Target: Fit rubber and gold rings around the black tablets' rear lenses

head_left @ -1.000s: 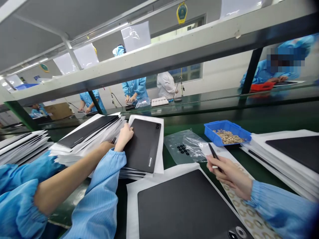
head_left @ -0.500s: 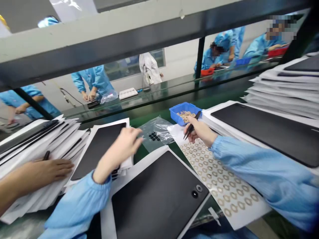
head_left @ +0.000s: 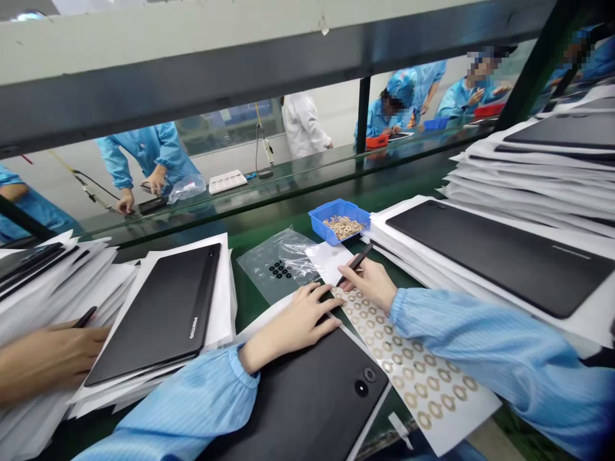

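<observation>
At the near middle of the counter, the left hand (head_left: 298, 317) lies with fingers spread on the tablet (head_left: 307, 397). The right hand (head_left: 371, 282) pinches tweezers (head_left: 354, 263) over the ring sheet (head_left: 423, 378). A slip could drag the tips across the tablet and scratch it.

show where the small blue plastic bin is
Head view, right of centre: the small blue plastic bin sits beyond the right hand, beside a clear plastic bag.
</observation>
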`<state>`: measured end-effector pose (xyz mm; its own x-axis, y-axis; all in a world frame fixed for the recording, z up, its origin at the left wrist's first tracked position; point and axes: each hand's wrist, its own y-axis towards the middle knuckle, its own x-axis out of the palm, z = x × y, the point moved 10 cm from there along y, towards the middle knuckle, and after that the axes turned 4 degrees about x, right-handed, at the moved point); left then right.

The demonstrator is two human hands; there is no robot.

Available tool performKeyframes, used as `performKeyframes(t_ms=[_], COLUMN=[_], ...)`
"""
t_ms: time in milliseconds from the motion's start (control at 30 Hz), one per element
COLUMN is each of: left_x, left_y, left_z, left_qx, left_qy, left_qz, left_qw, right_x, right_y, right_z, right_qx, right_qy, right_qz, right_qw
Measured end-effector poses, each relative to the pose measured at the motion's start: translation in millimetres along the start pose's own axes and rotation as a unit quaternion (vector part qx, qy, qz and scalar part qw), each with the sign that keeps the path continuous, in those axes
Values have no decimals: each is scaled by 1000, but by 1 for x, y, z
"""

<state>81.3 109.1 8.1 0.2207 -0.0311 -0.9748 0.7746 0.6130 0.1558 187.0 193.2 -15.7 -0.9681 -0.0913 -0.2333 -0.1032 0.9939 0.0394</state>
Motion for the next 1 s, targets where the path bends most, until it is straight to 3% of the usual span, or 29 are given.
performKeyframes(t_ms=[467, 567, 667, 800, 900, 1000], left_x=[1, 2, 2, -1, -1, 3], left_y=[1, 3, 2, -13, -31, -46], left_z=[1, -1, -2, 10, 38, 65], left_qx=[-3, 0, 5, 1, 29, 68], left_qy=[0, 3, 6, -13, -74, -104], left_qz=[18, 24, 34, 65, 53, 15], left_qw=[1000, 1000, 999, 998, 995, 992], right_x=[0, 6, 18, 35, 37, 33], right_y=[-1, -7, -26, -69, -95, -102], right_z=[-4, -16, -31, -19, 3, 15], right_qx=[-16, -21, -8, 90, 156, 158], right_qy=[-16, 39, 103, 114, 120, 127], right_qz=[6, -37, -136, -264, -285, -262], right_qw=[1000, 998, 985, 954, 938, 944])
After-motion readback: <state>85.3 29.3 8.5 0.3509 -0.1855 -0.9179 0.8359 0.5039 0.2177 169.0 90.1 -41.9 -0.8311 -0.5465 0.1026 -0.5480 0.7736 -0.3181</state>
